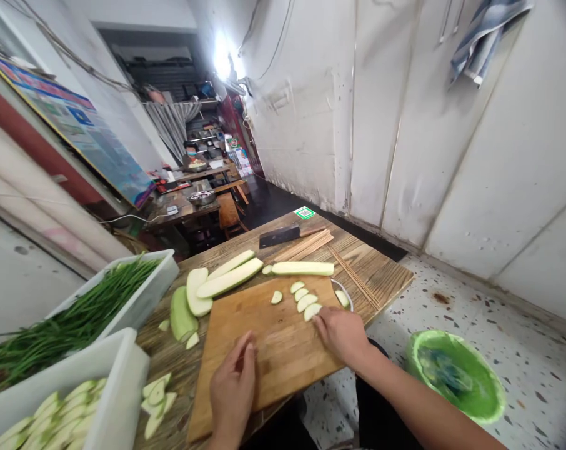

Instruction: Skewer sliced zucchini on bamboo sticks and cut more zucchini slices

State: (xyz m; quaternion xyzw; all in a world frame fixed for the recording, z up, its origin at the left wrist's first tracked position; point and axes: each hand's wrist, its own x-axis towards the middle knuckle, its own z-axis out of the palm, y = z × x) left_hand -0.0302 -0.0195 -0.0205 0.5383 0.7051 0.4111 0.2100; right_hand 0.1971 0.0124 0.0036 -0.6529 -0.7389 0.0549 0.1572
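Note:
A wooden cutting board (268, 337) lies on the wooden table (386, 275). My left hand (233, 387) rests flat on the board's near edge, fingers together and stretched out, holding nothing. My right hand (342, 334) sits at the board's right edge, fingers curled down onto several pale squash slices (305, 300). Long peeled squash strips (229, 278) and a squash half (182, 312) lie at the board's far left. Another strip (302, 269) lies beyond the board. A cleaver (279, 236) rests farther back beside bamboo skewers (306, 245).
A white tub of green chives (77, 315) and a white tub of squash slices (53, 419) stand at the left. Loose slices (156, 400) lie on the table. A green-lined bin (454, 375) stands on the floor at the right. Other tables stand in the corridor behind.

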